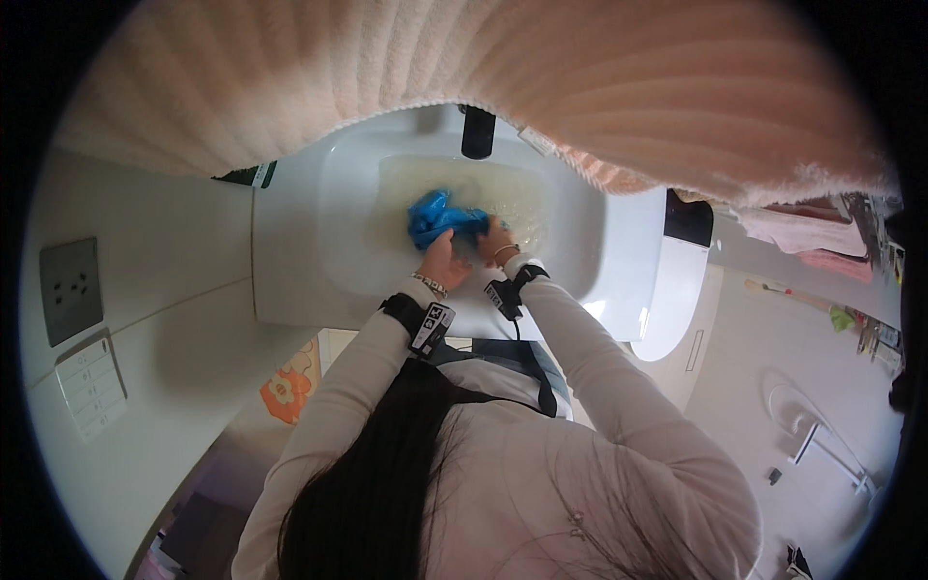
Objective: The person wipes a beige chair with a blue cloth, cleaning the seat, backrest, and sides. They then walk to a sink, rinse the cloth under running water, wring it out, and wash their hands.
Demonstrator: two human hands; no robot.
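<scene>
A wet blue cloth [435, 217] lies bunched in cloudy water inside a white washbasin [290, 283]. My right hand [496, 241] is closed around the cloth's right end; its fingers are slightly blurred. Beside the cloth's lower edge is my left hand [444, 262], thumb up against the blue fabric and fingers spread away from it, with nothing visible between them. Both wrists carry black straps with small devices. Above the water, at the far side of the basin, juts a black faucet [478, 134].
Ribbed pink plush fabric [406, 51] hangs across the top of the view, covering the basin's far edge. A white toilet [670, 304] adjoins the basin on the right. On the left wall are a grey plate [71, 290] and a white panel [90, 388].
</scene>
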